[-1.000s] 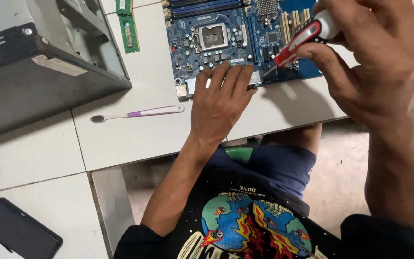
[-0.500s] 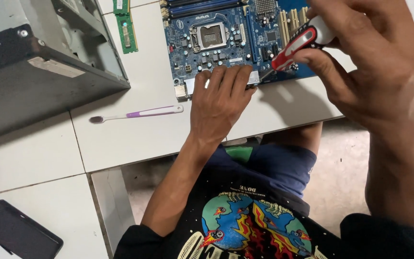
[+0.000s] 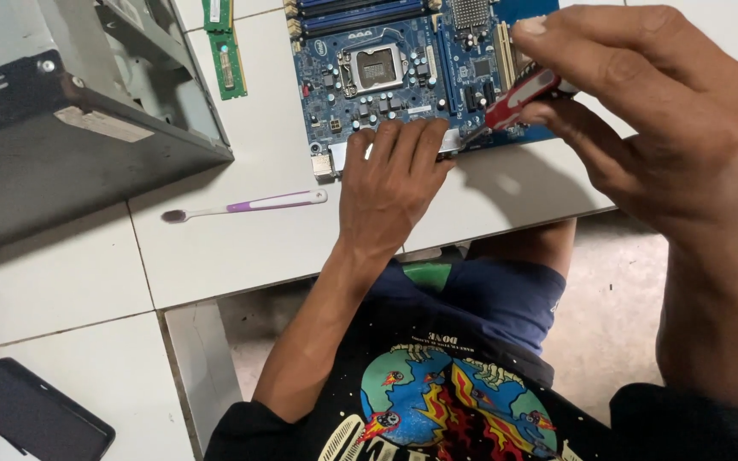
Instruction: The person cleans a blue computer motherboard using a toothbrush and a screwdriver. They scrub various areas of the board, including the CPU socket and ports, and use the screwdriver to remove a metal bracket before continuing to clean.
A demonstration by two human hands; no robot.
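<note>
Red-handled screwdriver (image 3: 518,96) sits pinched in right hand (image 3: 659,128) fingers; left hand (image 3: 390,188) fingers press flat on motherboard (image 3: 403,60).

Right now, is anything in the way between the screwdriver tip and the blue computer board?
Nothing visible. The right hand holds the red screwdriver, tip at the blue board by its near edge. The left hand presses that edge just beside the tip, not under it.

Bright even light, soft shadows under hands, sharp focus.
</note>
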